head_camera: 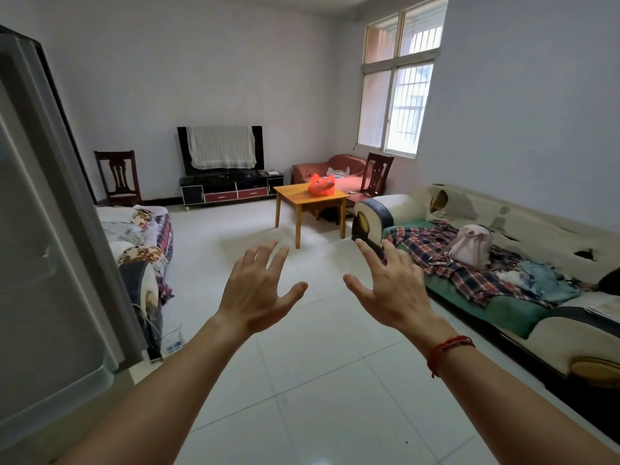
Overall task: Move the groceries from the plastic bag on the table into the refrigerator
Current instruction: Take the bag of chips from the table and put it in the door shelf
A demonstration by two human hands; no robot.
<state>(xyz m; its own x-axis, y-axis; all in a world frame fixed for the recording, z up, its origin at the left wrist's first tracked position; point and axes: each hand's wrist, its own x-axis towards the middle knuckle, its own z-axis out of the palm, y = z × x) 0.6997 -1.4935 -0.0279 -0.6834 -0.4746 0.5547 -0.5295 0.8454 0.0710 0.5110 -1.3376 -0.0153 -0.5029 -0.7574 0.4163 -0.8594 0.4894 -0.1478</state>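
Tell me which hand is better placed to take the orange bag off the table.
Right, marginally. Both the left hand and right hand are empty, open and far from the orange bag on the table; the bag sits slightly right of centre.

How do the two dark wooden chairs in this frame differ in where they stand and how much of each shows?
The left chair stands against the back wall beside the TV stand, its back and seat visible. The right chair stands under the window, behind the wooden table, which partly hides it. Both share dark wood and carved backs.
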